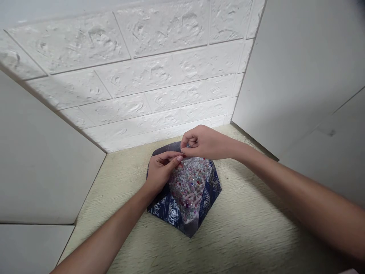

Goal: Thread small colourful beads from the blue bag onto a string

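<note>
A dark blue pouch or folded wrap with white rose prints point(173, 210) lies on the pale surface. Its open middle holds a heap of small mixed beads point(189, 186) in white, pink, green and red. Above the upper left part of the heap is my left hand point(161, 169), thumb and forefinger pinched together. My right hand point(199, 142) meets it from the right, its fingers closed in a pinch over the far rim. The fingertips of both hands nearly touch. Whatever sits between them is too small to make out.
A pale, wood-grained surface point(242, 228) lies under the pouch. White brick-patterned wall covering point(159, 72) rises behind it. Plain white panels stand at the left point(37, 160) and right point(299, 76). Fine hair-like strands show near the right panel's foot.
</note>
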`<state>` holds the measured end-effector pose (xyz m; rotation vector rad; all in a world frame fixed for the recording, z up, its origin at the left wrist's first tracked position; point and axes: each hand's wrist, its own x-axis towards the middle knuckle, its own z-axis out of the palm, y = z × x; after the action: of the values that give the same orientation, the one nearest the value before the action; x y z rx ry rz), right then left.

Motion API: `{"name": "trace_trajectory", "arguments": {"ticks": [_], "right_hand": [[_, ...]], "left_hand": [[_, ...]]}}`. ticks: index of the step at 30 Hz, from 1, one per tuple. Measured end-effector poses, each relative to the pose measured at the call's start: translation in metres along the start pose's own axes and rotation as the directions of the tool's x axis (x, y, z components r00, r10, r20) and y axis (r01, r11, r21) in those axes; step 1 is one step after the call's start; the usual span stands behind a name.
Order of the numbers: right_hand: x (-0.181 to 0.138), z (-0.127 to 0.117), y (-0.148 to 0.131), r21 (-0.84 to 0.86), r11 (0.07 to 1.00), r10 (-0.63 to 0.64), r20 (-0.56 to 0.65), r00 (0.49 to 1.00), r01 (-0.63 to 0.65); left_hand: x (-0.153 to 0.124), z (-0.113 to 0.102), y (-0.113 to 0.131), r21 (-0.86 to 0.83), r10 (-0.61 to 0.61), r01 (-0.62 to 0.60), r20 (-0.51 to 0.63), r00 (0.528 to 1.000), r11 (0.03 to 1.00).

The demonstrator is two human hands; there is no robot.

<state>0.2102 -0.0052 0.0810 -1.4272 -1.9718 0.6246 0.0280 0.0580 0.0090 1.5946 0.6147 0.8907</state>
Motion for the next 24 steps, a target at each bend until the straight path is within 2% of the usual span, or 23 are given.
{"name": "trace_trajectory", "arguments": {"ticks": [10, 24], "right_hand": [[-0.0007, -0.0026, -0.0032, -0.010, 1.000, -0.005, 0.015, 1.000, 0.006], [-0.0014, -0.0054, -0.0002, -0.063, 0.996, 0.058, 0.046, 0.997, -0.056]], "left_hand": [[-0.0011, 0.0011, 0.0022, 0.031, 0.007, -0.007, -0.004, 1.000, 0.999], [-0.0004, 0.0010, 0.0017, 0.036, 0.007, -0.007, -0.013, 1.000, 0.999]]}}
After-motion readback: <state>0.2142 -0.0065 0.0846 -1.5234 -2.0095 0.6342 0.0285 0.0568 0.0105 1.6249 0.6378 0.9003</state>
